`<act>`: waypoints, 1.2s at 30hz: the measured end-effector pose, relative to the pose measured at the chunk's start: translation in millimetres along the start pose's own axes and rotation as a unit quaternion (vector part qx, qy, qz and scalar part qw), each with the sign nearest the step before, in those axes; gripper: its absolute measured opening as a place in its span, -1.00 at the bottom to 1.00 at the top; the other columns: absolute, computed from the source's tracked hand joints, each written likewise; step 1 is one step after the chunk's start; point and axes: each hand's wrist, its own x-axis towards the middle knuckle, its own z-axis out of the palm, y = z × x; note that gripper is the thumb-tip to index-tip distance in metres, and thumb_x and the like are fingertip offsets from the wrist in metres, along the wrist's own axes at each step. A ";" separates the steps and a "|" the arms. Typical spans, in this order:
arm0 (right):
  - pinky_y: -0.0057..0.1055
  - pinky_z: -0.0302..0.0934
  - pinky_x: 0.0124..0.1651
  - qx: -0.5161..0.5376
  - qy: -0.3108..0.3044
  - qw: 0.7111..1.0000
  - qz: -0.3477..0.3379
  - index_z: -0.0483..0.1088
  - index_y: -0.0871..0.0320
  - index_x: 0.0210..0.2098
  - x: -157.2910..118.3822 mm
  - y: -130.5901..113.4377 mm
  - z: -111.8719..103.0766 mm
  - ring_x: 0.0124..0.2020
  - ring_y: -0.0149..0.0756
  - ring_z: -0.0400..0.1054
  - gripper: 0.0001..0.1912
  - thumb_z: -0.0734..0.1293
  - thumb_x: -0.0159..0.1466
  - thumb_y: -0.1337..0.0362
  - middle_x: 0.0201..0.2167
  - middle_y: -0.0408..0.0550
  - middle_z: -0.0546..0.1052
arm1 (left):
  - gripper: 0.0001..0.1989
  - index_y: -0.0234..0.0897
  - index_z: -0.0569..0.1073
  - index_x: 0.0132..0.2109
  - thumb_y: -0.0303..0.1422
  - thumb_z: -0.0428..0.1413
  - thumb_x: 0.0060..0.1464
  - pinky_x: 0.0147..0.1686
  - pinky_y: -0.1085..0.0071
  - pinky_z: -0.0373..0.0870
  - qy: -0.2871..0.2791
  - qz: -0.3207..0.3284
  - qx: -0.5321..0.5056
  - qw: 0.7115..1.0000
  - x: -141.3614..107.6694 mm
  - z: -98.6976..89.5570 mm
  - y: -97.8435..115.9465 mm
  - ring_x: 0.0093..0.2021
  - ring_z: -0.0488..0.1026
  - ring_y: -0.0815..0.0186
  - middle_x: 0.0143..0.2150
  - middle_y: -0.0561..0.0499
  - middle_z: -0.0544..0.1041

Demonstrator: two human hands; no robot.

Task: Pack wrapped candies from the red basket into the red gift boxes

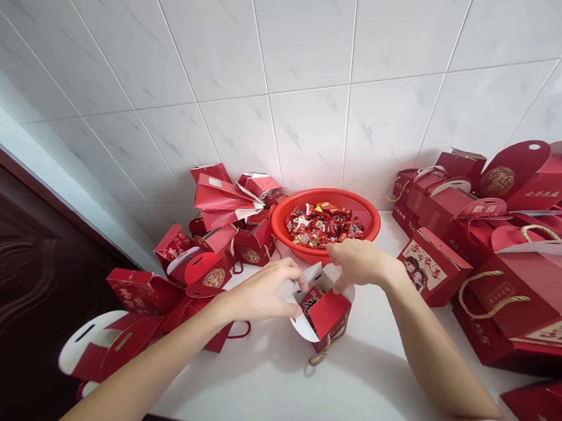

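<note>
While sweets [317, 225] lie in basket [302, 252], hands [269, 290] touch open box [332, 312].

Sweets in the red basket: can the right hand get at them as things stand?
Likely yes. The right hand is at the open box, just in front of the basket, and nothing covers the sweets from above.

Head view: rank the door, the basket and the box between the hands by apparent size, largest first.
1. Door, cut off by the frame
2. Basket
3. Box, partly covered
</note>
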 end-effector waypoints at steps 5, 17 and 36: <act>-0.41 0.03 -0.38 -0.009 -0.012 1.000 -0.004 0.42 0.20 -0.13 3.8 2.4 9.4 -0.18 -0.09 0.44 -0.56 0.52 0.03 0.24 -0.19 0.09 0.55 | -0.62 -0.18 0.52 -0.14 -0.02 0.25 0.01 -0.06 0.39 0.31 -0.078 0.075 0.006 0.994 -0.6 9.6 4.1 -0.05 0.44 0.18 -0.09 0.00 0.52; -0.52 0.15 -0.40 0.195 -0.079 0.953 -0.217 0.38 0.20 -0.19 1.8 10.7 6.0 -0.32 -0.34 0.42 -0.81 0.39 0.19 0.37 -0.27 -0.07 0.55 | -0.73 -0.23 0.42 -0.17 -0.26 0.22 -0.03 -0.22 0.33 0.39 0.079 0.052 -0.056 0.994 21.4 24.3 -7.1 -0.16 0.46 0.19 -0.14 -0.01 0.51; -0.55 0.19 -0.39 0.248 -0.191 0.911 -0.268 0.61 0.29 -0.34 50.2 54.1 39.6 -0.46 -0.45 0.33 -0.73 0.42 0.16 0.17 -0.48 -0.10 0.56 | -0.68 -0.21 0.41 -0.25 -0.06 0.16 0.01 -0.32 0.45 0.22 0.036 -0.018 -0.046 0.998 20.8 24.2 -23.7 -0.28 0.36 0.27 -0.28 0.07 0.46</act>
